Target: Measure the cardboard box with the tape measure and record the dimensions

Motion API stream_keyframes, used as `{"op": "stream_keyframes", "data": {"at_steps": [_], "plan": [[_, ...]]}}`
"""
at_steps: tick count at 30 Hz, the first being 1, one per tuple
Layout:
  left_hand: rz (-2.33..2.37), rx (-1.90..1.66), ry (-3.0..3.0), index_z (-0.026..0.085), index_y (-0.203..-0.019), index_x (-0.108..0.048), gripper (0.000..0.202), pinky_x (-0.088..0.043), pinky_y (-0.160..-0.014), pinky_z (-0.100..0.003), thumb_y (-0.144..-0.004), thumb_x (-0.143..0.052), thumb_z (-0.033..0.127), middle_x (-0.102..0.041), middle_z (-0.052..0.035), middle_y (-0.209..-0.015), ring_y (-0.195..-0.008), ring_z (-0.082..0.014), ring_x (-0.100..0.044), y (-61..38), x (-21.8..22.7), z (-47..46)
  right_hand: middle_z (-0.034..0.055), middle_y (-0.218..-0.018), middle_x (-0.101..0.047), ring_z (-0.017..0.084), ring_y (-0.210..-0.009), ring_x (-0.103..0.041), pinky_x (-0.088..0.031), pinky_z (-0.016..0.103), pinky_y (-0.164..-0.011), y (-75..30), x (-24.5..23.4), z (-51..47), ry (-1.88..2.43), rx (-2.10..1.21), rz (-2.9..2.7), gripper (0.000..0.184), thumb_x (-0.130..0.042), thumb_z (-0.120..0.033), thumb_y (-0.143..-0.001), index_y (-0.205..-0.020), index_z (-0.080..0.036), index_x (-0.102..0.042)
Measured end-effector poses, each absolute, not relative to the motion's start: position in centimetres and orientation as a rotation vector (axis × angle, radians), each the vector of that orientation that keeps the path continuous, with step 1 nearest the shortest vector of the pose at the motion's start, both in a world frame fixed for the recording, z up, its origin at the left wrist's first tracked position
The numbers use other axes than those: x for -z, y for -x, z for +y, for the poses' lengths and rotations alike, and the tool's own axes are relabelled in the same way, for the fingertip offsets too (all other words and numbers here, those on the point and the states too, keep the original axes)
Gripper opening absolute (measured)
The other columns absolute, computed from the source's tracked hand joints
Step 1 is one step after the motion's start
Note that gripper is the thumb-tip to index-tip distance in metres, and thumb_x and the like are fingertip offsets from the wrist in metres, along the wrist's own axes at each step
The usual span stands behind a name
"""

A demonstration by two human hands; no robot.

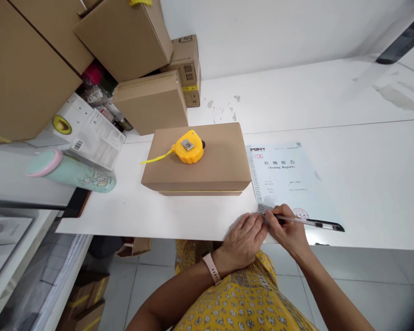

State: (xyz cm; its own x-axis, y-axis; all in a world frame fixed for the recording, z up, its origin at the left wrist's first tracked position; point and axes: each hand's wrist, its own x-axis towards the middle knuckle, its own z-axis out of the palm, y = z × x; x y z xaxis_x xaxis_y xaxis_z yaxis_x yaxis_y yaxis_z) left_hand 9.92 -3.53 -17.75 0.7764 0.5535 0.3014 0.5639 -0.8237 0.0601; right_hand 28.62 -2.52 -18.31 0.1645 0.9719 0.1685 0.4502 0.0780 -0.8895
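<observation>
My right hand is closed around a slim pen that lies along the near edge of a printed report sheet. My left hand rests on the white table just left of it, fingers curled together at a clear ruler running along the sheet's left edge. Behind the hands sits a flat cardboard box with a yellow tape measure on top, a short length of tape pulled out to the left.
A mint and pink bottle lies on its side at the left, beside a white avocado-printed carton. Stacked cardboard boxes fill the back left. More boxes sit on the floor below left.
</observation>
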Motion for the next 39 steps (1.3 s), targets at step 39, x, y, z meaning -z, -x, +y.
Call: {"op": "stream_keyframes", "data": {"at_steps": [39], "plan": [[-0.925, 0.462, 2.935, 0.004, -0.146, -0.052, 0.046, -0.028, -0.128, -0.043, -0.104, -0.043, 0.019, -0.056, -0.0168, -0.153, -0.145, -0.0283, -0.049, -9.84, 17.66, -3.59, -0.0033, -0.061, -0.052, 0.013, -0.052, -0.045, -0.038, 0.028, -0.048, -28.85, 18.84, -2.56, 1.568, -0.688, -1.411, 0.032, -0.063, -0.046, -0.097, -0.077, -0.026, -0.051]]}}
